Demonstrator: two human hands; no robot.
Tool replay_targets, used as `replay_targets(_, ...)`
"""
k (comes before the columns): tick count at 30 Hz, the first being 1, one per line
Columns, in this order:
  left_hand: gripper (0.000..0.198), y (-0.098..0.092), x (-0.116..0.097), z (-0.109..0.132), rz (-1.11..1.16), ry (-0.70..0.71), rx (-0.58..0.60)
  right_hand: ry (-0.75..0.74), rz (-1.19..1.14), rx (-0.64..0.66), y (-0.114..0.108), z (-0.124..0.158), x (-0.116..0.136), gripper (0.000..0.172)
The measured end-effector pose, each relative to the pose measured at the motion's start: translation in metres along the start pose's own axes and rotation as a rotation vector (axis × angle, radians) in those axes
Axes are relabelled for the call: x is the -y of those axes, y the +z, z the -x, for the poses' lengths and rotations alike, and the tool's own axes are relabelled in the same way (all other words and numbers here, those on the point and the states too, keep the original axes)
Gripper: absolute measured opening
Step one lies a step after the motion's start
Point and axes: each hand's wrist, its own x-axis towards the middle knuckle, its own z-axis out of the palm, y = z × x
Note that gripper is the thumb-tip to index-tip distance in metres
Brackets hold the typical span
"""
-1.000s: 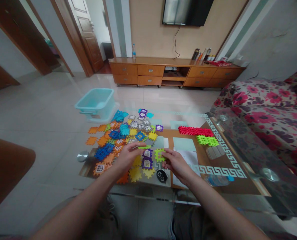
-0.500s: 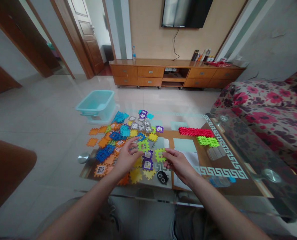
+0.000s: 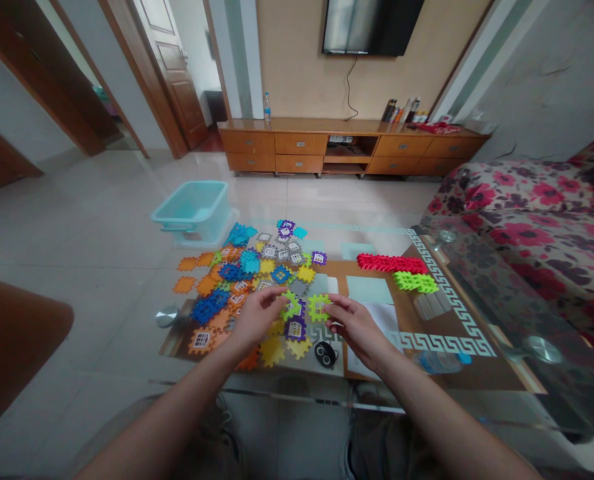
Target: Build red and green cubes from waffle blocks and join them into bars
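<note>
Between thumb and fingers, my left hand (image 3: 263, 315) pinches a lime green interlocking tile (image 3: 291, 305), which is tilted. My right hand (image 3: 353, 323) grips a second lime green tile (image 3: 319, 307) by its right edge; this one has a window-like cut-out. A small gap separates the two tiles. Beneath them lie purple window tiles (image 3: 295, 329), partly covered by the left tile. Around my left hand spread loose orange, blue, yellow and grey tiles (image 3: 299, 288) on the glass table.
A row of joined red tiles (image 3: 391, 264) and a lime green stack (image 3: 415, 283) lie at the right. A teal tub (image 3: 191, 213) stands beyond the table's left side. Near me are a round black object (image 3: 325, 355) and a plastic bottle (image 3: 441, 362).
My left hand has come down and slightly right, with its green tile now tilted and nearer the other. My right hand and its tile have barely moved.
</note>
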Motion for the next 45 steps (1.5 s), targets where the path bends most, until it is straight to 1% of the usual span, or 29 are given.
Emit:
replay_targets(3, 0.042, 0.001, 0.001, -0.001, 0.051, -0.031, 0.026, -0.009, 0.006, 0.022, 0.000, 0.000, 0.000, 0.033)
replay_targets(6, 0.042, 0.002, 0.002, 0.001, 0.034, -0.041, 0.083, -0.036, 0.050, 0.050, 0.001, 0.002, -0.001, 0.038)
replay_targets(9, 0.042, 0.004, 0.002, 0.003, 0.018, -0.050, 0.168, -0.070, 0.130, 0.084, 0.002, 0.003, -0.003, 0.043)
replay_targets(13, 0.043, 0.005, 0.000, 0.006, 0.149, -0.099, 0.289, -0.123, 0.209, 0.122, 0.003, 0.002, -0.006, 0.046)
replay_targets(15, 0.049, 0.004, -0.001, 0.007, 0.218, -0.114, 0.364, -0.148, 0.226, 0.114, 0.003, 0.001, -0.007, 0.045)
replay_targets(18, 0.060, 0.002, -0.001, 0.007, 0.238, -0.090, 0.454, -0.162, 0.245, 0.103, 0.002, 0.000, -0.007, 0.043)
replay_targets(24, 0.059, 0.001, -0.003, 0.010, 0.201, -0.075, 0.558, -0.167, 0.192, 0.075, 0.002, 0.001, -0.006, 0.045)
replay_targets(26, 0.058, 0.003, -0.004, 0.011, 0.190, -0.064, 0.573, -0.172, 0.181, 0.082, 0.003, 0.002, -0.004, 0.043)
replay_targets(30, 0.056, 0.005, -0.006, 0.012, 0.165, -0.034, 0.562, -0.195, 0.195, 0.103, 0.005, 0.005, -0.002, 0.038)
replay_targets(35, 0.057, 0.006, -0.006, 0.013, 0.164, -0.067, 0.548, -0.211, 0.227, 0.129, 0.006, 0.006, -0.001, 0.034)
replay_targets(40, 0.056, 0.006, 0.002, 0.011, 0.182, -0.090, 0.514, -0.234, 0.269, 0.117, 0.005, 0.002, -0.006, 0.033)
replay_targets(43, 0.056, 0.006, 0.006, 0.010, 0.196, -0.114, 0.503, -0.291, 0.332, 0.125, 0.004, 0.000, -0.007, 0.032)
replay_targets(45, 0.057, 0.007, 0.006, 0.011, 0.249, -0.172, 0.517, -0.364, 0.380, 0.111, 0.004, 0.003, -0.006, 0.028)
